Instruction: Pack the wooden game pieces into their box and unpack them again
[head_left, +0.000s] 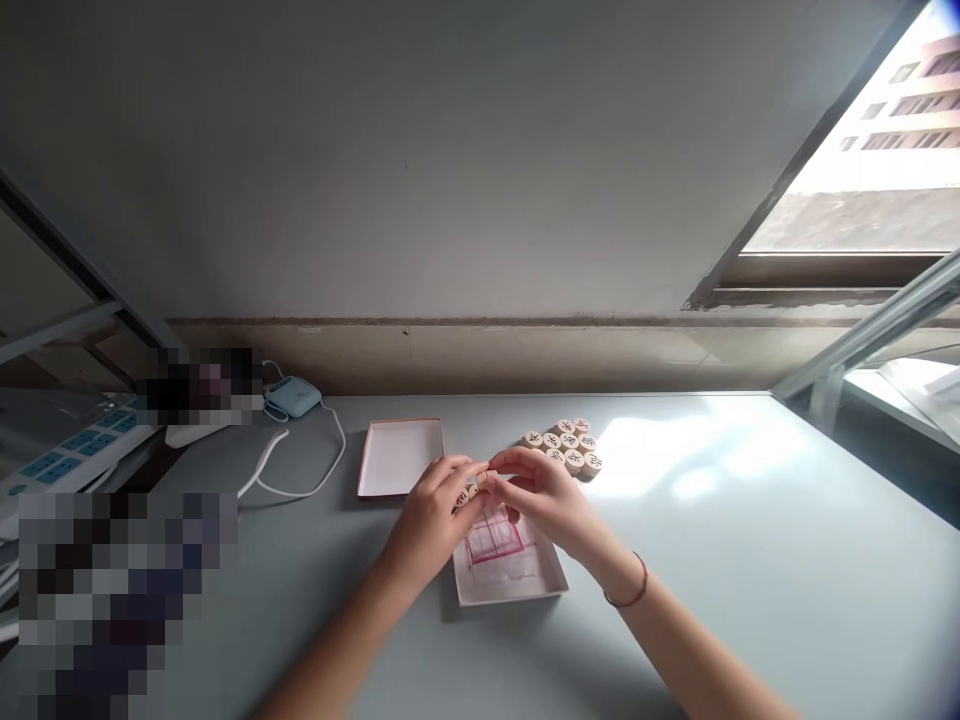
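Observation:
Both hands meet over a shallow white box [551, 578], their fingers closed round a short row of wooden xiangqi pieces [484, 481]. My left hand [435, 508] grips the row's left side, where part of a marked face shows. On the other side, my right hand [551, 492] pinches with thumb and fingers; how many pieces lie between the hands is hidden. Inside the box is a thin sheet with red grid lines [495, 545]. Just behind my right hand, more round xiangqi pieces [571, 441] with dark characters stand in a tight cluster of stacks.
An open box lid [401, 457] lies left of the cluster on the grey table [712, 570]. Farther left are a light blue device [295, 397], a looping white cable [341, 440] and a power strip [75, 455]. A wall runs behind; metal bars [862, 330] flank the right side.

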